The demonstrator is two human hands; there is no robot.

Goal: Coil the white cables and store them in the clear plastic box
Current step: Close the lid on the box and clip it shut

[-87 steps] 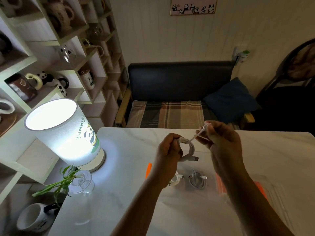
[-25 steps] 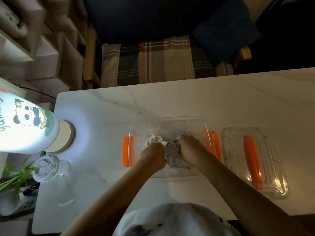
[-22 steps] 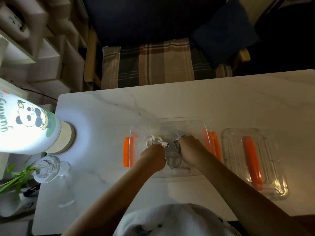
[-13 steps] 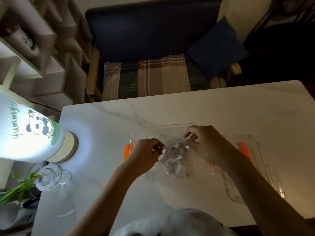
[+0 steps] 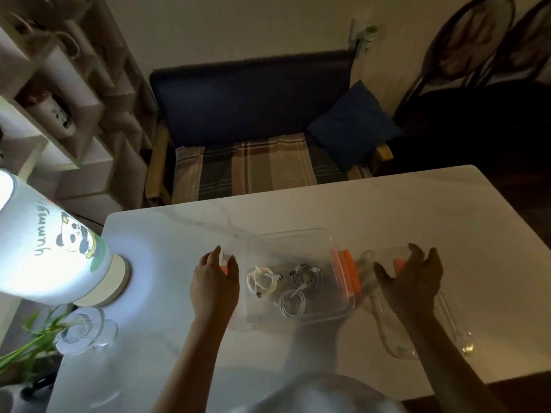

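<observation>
White marble-look bench (image 5: pixel 402 210) carries everything; lit cylindrical panda-print lamp (image 5: pixel 44 248) at its left edge throws the only strong light. Clear rectangular plastic box with orange side latches (image 5: pixel 298 236) sits centre, open-topped, between the hands. Its clear lid with an orange strip (image 5: pixel 453 308) lies just right of it, partly under the right hand (image 5: pixel 413 281). Three coiled white cables (image 5: pixel 262 281) lie flat on the box floor, near each other, none hanging over the rim as far as I can tell. Coiling looks done; step in hand is most likely closing up. Left hand (image 5: pixel 214 281) rests loosely curled at the box's left end, over the orange latch there, gripping nothing visible. Right hand is spread open, fingers splayed, over the lid's near end; contact unclear, not yet a closed hold. To do it well: steady the box with the left, take the lid by its edge, seat it square, check no plug pokes up, then snap both latches.
</observation>
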